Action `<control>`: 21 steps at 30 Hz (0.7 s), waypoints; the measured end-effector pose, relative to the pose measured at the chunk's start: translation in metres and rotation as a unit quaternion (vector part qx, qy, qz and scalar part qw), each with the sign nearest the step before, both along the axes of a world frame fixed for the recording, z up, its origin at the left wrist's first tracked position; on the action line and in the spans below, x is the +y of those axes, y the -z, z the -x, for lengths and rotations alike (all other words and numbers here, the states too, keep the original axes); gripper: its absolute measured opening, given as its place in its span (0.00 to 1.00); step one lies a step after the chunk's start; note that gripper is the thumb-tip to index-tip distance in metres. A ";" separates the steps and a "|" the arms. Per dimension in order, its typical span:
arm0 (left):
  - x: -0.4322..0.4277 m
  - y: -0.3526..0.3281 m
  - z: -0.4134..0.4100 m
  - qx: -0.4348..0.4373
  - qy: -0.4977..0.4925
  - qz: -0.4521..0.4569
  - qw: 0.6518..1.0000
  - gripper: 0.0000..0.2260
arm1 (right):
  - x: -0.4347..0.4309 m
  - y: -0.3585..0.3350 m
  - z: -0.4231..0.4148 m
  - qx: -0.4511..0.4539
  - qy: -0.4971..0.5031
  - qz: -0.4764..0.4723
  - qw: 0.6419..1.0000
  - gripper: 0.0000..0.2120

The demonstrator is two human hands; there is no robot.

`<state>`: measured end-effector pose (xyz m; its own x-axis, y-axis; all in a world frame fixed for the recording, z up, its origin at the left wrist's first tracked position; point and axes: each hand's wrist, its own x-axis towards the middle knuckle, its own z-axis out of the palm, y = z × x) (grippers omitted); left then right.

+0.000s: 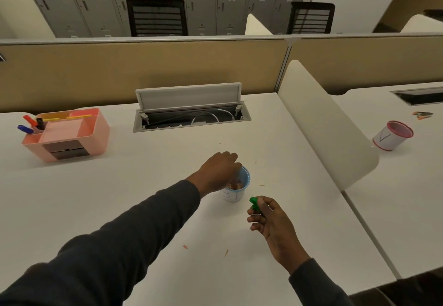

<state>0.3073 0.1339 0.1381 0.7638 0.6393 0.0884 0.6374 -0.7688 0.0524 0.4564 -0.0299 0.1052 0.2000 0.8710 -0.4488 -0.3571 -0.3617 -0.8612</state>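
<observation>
A small white cup with a blue rim (236, 194) stands on the white desk (143, 197), with brownish shavings or bits inside. My left hand (219, 171) hangs over the cup, fingertips dipped down into its opening; whether they pinch anything is hidden. My right hand (271, 221) is just right of the cup, near the desk's front, and pinches a small green plastic piece (254, 203), likely a sharpener, between thumb and fingers.
A pink desk organiser (69, 135) with markers sits at the far left. An open cable hatch (191, 111) lies at the back. A white divider (321, 123) bounds the right side; beyond it a red-rimmed cup (392, 135). Small shavings (226, 253) lie on the desk.
</observation>
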 end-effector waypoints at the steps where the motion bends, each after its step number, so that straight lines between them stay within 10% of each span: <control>1: -0.001 0.000 -0.001 -0.002 -0.008 0.001 1.000 0.18 | 0.001 0.000 0.000 -0.003 -0.002 -0.001 1.000 0.12; 15: -0.011 0.004 0.001 -0.101 -0.053 0.048 0.992 0.19 | 0.005 -0.007 0.004 -0.067 -0.012 -0.024 0.997 0.09; 21: -0.014 -0.006 0.019 -0.355 -0.227 0.255 0.870 0.10 | 0.017 -0.017 0.008 -0.139 0.012 -0.065 0.988 0.08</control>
